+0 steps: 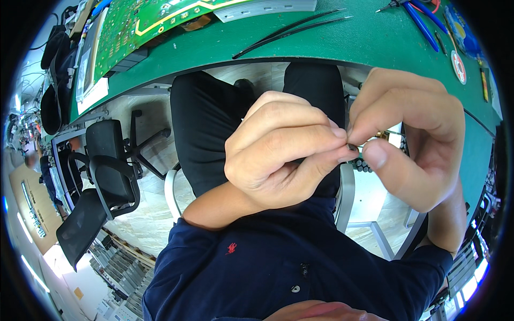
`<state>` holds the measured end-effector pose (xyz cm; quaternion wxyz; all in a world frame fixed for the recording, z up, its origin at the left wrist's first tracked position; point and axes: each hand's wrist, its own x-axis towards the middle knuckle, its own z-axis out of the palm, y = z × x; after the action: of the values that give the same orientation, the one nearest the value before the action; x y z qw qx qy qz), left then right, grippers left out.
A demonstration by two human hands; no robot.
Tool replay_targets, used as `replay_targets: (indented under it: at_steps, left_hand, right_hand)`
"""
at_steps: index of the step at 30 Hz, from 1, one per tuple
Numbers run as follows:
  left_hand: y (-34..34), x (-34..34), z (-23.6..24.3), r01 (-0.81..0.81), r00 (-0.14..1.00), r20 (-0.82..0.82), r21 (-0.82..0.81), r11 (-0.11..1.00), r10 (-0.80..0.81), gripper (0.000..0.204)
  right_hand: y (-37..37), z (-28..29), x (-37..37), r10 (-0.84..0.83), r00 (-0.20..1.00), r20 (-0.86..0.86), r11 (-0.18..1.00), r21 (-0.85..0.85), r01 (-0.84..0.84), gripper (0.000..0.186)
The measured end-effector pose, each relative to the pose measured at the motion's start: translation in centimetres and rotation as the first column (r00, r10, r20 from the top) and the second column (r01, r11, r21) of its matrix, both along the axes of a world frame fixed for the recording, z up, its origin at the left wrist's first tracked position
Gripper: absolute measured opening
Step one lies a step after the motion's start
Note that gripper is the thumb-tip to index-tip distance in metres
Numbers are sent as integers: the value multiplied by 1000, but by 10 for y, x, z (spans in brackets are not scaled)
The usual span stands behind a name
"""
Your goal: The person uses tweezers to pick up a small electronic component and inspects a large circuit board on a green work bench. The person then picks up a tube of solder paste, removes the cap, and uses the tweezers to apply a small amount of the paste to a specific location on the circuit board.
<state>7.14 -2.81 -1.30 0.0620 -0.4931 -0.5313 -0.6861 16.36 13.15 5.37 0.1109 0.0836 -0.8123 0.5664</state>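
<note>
Both of my hands are raised over my lap, in front of the green table's edge, with their fingertips meeting. My left hand [289, 147] is closed in a pinch on a small dark part [352, 147]; its exact kind is too small to tell. Close against it, my right hand [420, 131] has its fingers curled, the index fingertip touching near the part and the thumb slightly apart. A tiny brass-coloured piece [382, 135] shows between the right fingers; whether they grip it cannot be made out.
Black tweezers [292, 33] lie on the green table [353, 45]. A large green circuit board [155, 18] with a grey heatsink is at the back left. Blue-handled pliers [425, 27] and a small round spool [458, 67] lie at the right. A black chair [110, 176] stands left.
</note>
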Motion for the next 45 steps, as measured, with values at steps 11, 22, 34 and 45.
replay_targets:
  at_steps: [11, 22, 34, 45]
  left_hand:
    - [-2, -2, 2, -39, 998, -55, -26, 999, 38, 30]
    - [-1, -4, 3, -31, 995, -93, -52, 998, 26, 30]
    - [-14, -2, 12, 255, 940, 278, -188, 949, -198, 19]
    - [-14, 4, 15, 410, 767, 569, -81, 908, -296, 12]
  right_hand:
    - [0, -1, -2, 16, 999, -44, 997, 73, -13, 16]
    - [1, 0, -2, -18, 999, -32, 994, 103, 21, 12]
    - [2, -1, -4, 61, 899, -434, 732, 632, 255, 13]
    - [-21, 19, 1, 86, 902, -424, 446, 825, 346, 16]
